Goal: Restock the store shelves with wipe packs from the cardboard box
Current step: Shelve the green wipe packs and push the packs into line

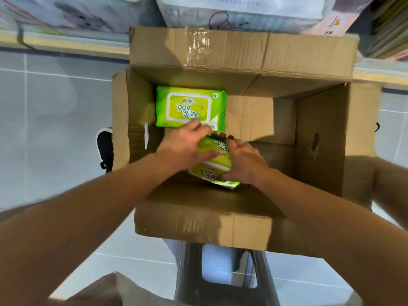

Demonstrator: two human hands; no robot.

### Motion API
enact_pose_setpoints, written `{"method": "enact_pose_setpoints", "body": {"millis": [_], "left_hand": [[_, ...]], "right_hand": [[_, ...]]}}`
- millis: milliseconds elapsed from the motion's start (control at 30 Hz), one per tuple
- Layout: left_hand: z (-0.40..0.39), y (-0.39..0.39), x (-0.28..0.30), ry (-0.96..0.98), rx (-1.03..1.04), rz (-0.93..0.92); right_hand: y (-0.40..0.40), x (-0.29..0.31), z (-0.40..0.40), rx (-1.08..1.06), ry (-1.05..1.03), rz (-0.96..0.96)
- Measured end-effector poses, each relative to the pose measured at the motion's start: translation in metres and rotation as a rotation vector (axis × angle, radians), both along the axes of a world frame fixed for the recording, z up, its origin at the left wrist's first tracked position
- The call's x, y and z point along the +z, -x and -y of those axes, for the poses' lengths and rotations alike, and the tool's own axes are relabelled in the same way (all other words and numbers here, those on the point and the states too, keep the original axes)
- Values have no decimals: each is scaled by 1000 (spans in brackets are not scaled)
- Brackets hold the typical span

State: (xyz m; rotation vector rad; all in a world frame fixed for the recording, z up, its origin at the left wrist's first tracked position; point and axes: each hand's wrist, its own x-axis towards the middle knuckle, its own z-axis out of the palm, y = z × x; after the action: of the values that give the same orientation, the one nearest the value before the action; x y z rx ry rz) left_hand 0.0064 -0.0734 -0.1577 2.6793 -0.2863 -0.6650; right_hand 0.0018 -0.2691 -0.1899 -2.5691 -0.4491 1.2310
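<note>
Floor: pale grey tiled floor (50, 120) lies open to the left of the box; a black shoe (105, 149) shows just beside the box's left wall.
Shelves: bulky wrapped white packages (238, 12) sit along the top edge, just beyond the box's far flap.
Box: large brown open-topped cardboard box (320, 138) rests on a dark stool (223, 281), all four flaps folded out; its right half is bare cardboard.
Contents: one flat green wipe pack (189, 107) lies label up in the far-left corner.
Left hand (185, 149): fingers spread, lying over a stack of two green wipe packs (215, 166) and reaching onto the flat pack's near edge.
Right hand (245, 160): clasped round the stack's right side, fingers curled over its far edge.
</note>
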Motion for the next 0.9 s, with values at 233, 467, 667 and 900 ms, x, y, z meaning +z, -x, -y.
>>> {"method": "enact_pose_setpoints", "body": {"millis": [233, 467, 667, 900], "left_hand": [[-11, -71, -27, -281, 44, -14], [-12, -56, -26, -343, 52, 4], [1, -32, -30, -108, 82, -182], [2, -36, -2, -221, 136, -184]], "right_hand": [[-10, 14, 60, 172, 156, 406], [-3, 8, 79, -162, 294, 360], [5, 0, 75, -112, 293, 407], [-8, 21, 70, -207, 244, 301]]}}
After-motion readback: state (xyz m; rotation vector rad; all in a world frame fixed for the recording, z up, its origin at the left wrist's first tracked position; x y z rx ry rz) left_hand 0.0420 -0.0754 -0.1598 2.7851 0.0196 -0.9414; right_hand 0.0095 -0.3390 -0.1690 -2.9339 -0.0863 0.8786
